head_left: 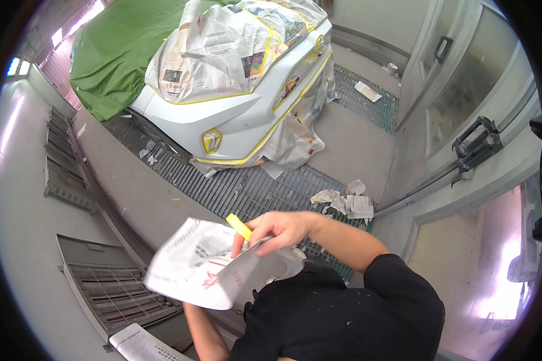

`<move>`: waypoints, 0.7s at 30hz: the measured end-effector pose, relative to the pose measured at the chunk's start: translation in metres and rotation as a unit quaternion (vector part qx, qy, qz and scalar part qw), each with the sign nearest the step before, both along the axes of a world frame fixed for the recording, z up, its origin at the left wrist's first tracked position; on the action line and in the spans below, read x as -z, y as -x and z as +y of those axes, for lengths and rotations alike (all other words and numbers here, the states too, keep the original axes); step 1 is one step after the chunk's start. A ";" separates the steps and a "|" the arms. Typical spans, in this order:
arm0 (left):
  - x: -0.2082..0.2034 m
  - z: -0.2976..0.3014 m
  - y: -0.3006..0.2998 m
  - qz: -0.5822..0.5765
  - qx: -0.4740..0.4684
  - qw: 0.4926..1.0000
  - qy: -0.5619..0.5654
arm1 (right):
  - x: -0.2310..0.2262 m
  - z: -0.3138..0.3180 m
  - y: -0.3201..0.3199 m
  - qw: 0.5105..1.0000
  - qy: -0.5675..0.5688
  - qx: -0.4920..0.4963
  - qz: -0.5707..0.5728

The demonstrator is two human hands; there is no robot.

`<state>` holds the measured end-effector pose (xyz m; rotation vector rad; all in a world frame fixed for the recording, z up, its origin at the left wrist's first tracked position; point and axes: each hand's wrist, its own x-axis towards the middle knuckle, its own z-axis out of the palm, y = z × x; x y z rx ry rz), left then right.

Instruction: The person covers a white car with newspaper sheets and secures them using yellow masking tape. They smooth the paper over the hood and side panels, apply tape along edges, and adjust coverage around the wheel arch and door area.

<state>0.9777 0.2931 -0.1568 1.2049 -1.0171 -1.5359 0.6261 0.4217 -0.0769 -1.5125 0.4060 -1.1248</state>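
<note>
Littered grating (235, 194); printed sheet (180, 265) probably hides left hand

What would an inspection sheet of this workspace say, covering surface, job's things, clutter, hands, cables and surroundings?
Surface: floor grating under the work area, slatted.
Job's things: printed paper sheet, bent, and a yellow strip, probably tape; white car beyond, partly under newspaper and a green cover.
Clutter: torn paper on the grating; flat paper farther off.
Hands: right hand holds the sheet, strip at its fingers; left hidden behind the sheet.
Cables: nothing seen.
Surroundings: glazed door right; wall vent left.
</note>
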 end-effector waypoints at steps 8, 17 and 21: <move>-0.096 0.006 -0.030 -0.058 0.290 0.949 0.113 | 0.042 -0.031 0.073 0.768 -0.157 0.615 0.091; -0.091 0.049 0.102 -0.297 0.184 0.911 0.218 | 0.063 0.005 -0.065 0.855 -0.025 0.511 0.087; -0.095 0.062 0.138 -0.459 0.248 0.726 0.448 | 0.063 -0.010 -0.061 0.843 -0.096 0.526 0.047</move>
